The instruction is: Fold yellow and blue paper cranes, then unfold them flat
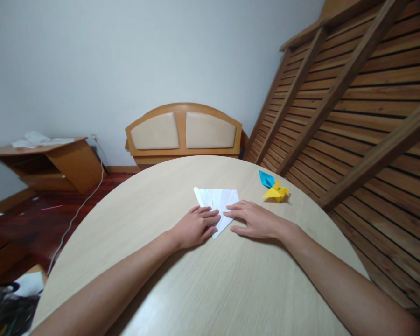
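Observation:
A sheet of white paper [217,198], folded to a shape with a wide far edge and a point toward me, lies on the round table. My left hand [196,226] rests on its left side, fingers stretched out and lying flat. On the right side of the paper, my right hand [250,218] lays its extended fingertips, with the thumb apart from the fingers. The paper under both sets of fingers is hidden. Beyond my right hand sit a yellow origami bird [277,192] and a blue folded paper piece [266,178].
The pale wooden table [252,289] has a curved edge. Slatted wooden boards [364,112] lean at the right. A headboard [184,130] stands against the wall behind. At the left are a low cabinet [70,163] and a white cable [79,212] along the floor.

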`<action>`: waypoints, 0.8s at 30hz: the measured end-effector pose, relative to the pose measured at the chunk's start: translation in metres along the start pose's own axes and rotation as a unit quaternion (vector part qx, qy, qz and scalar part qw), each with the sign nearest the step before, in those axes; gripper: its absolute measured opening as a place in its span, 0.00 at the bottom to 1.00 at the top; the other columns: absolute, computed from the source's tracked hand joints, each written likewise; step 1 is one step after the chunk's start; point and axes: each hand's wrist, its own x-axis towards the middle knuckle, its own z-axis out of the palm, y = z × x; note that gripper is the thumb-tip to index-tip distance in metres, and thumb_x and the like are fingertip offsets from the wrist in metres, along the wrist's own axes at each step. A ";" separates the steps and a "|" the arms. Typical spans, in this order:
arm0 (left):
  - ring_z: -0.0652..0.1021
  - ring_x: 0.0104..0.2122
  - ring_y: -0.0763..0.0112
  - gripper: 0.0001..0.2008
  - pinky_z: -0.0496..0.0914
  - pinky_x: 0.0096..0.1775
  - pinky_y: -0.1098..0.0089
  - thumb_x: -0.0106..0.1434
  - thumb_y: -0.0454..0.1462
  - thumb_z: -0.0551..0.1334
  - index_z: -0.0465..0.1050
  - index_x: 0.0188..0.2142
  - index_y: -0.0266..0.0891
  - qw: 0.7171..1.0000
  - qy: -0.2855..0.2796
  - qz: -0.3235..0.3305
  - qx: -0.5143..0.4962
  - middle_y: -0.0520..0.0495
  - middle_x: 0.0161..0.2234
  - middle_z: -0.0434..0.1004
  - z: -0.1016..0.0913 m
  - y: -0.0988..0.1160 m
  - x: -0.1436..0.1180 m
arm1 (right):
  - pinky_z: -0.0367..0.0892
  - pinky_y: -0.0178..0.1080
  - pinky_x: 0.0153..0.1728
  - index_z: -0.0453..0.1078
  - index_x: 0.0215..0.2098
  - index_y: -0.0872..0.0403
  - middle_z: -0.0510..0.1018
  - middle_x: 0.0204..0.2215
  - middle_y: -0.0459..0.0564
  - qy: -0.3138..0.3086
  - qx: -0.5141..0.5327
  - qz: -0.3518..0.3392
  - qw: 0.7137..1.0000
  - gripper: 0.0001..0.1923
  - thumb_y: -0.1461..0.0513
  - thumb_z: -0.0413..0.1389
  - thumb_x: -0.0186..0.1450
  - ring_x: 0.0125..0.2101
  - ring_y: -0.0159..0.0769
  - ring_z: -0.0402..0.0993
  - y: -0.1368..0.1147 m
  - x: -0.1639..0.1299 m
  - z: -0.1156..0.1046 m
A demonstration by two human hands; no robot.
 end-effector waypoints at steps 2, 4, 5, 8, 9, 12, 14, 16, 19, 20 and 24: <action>0.65 0.64 0.52 0.21 0.60 0.61 0.47 0.73 0.44 0.51 0.64 0.62 0.45 1.000 -0.007 0.006 -0.003 0.45 0.63 0.66 -0.002 -0.001 -0.001 | 0.60 0.50 0.58 0.69 0.61 0.50 0.73 0.58 0.57 0.005 -0.003 0.000 1.000 0.25 0.55 0.57 0.67 0.57 0.48 0.69 -0.001 0.001 0.000; 0.63 0.65 0.52 0.22 0.60 0.62 0.49 0.73 0.44 0.50 0.63 0.63 0.45 1.000 -0.013 0.017 -0.011 0.45 0.65 0.64 -0.003 -0.002 -0.002 | 0.61 0.50 0.58 0.70 0.60 0.50 0.74 0.58 0.56 0.013 -0.005 0.000 1.000 0.23 0.57 0.55 0.67 0.56 0.48 0.70 -0.001 0.001 0.000; 0.62 0.65 0.52 0.22 0.60 0.62 0.50 0.73 0.44 0.50 0.62 0.64 0.45 1.000 -0.015 0.022 -0.016 0.45 0.65 0.63 -0.004 -0.003 -0.002 | 0.61 0.49 0.57 0.70 0.60 0.50 0.74 0.57 0.56 0.018 -0.008 -0.001 1.000 0.22 0.57 0.55 0.68 0.56 0.47 0.70 -0.001 0.002 0.001; 0.62 0.65 0.53 0.22 0.59 0.63 0.50 0.73 0.44 0.50 0.62 0.64 0.46 0.999 -0.016 0.029 -0.023 0.45 0.66 0.62 -0.004 -0.006 -0.002 | 0.63 0.49 0.56 0.70 0.59 0.49 0.76 0.55 0.56 0.025 -0.022 -0.012 0.999 0.20 0.57 0.53 0.70 0.54 0.47 0.72 0.000 0.004 0.002; 0.62 0.65 0.53 0.22 0.59 0.63 0.50 0.73 0.44 0.50 0.63 0.64 0.46 0.999 -0.017 0.030 -0.024 0.45 0.66 0.62 -0.003 -0.007 -0.002 | 0.64 0.50 0.55 0.71 0.59 0.49 0.76 0.55 0.56 0.026 -0.029 -0.017 0.999 0.19 0.57 0.53 0.71 0.54 0.47 0.72 0.001 0.004 0.003; 0.61 0.66 0.52 0.22 0.58 0.63 0.49 0.73 0.44 0.51 0.63 0.63 0.45 0.999 -0.024 0.028 -0.023 0.43 0.66 0.61 -0.003 -0.008 -0.002 | 0.64 0.51 0.55 0.73 0.56 0.49 0.76 0.55 0.55 0.035 -0.048 -0.037 0.998 0.17 0.57 0.51 0.72 0.54 0.46 0.72 0.004 0.007 0.008; 0.60 0.66 0.52 0.22 0.58 0.63 0.49 0.73 0.45 0.51 0.63 0.64 0.45 0.999 -0.028 0.029 -0.025 0.43 0.66 0.60 -0.002 -0.009 -0.001 | 0.64 0.51 0.55 0.74 0.54 0.49 0.77 0.54 0.54 0.049 -0.055 -0.053 0.996 0.16 0.58 0.50 0.73 0.53 0.46 0.72 0.007 0.009 0.012; 0.60 0.66 0.52 0.22 0.57 0.64 0.50 0.73 0.44 0.51 0.63 0.64 0.45 0.999 -0.029 0.033 -0.030 0.43 0.66 0.60 -0.002 -0.009 -0.001 | 0.65 0.51 0.54 0.75 0.52 0.50 0.79 0.52 0.53 0.064 -0.060 -0.065 0.994 0.15 0.58 0.50 0.73 0.52 0.45 0.73 0.008 0.011 0.016; 0.60 0.66 0.53 0.22 0.56 0.64 0.50 0.73 0.44 0.52 0.63 0.64 0.45 0.998 -0.027 0.037 -0.034 0.43 0.66 0.60 -0.002 -0.010 -0.001 | 0.64 0.51 0.55 0.76 0.50 0.51 0.81 0.49 0.52 0.072 -0.069 -0.079 0.992 0.14 0.60 0.49 0.73 0.51 0.45 0.73 0.007 0.014 0.017; 0.60 0.66 0.53 0.22 0.57 0.64 0.50 0.73 0.44 0.51 0.63 0.64 0.45 0.998 -0.027 0.036 -0.034 0.43 0.66 0.60 -0.002 -0.010 -0.001 | 0.63 0.52 0.55 0.76 0.50 0.51 0.81 0.48 0.52 0.071 -0.072 -0.081 0.992 0.14 0.61 0.50 0.73 0.51 0.45 0.73 0.007 0.014 0.017; 0.60 0.66 0.54 0.22 0.56 0.64 0.50 0.73 0.45 0.51 0.63 0.64 0.46 0.999 -0.028 0.032 -0.033 0.44 0.67 0.60 -0.002 -0.010 -0.002 | 0.60 0.51 0.58 0.75 0.50 0.51 0.80 0.48 0.52 0.058 -0.076 -0.083 0.992 0.14 0.66 0.51 0.71 0.52 0.43 0.72 0.003 0.013 0.013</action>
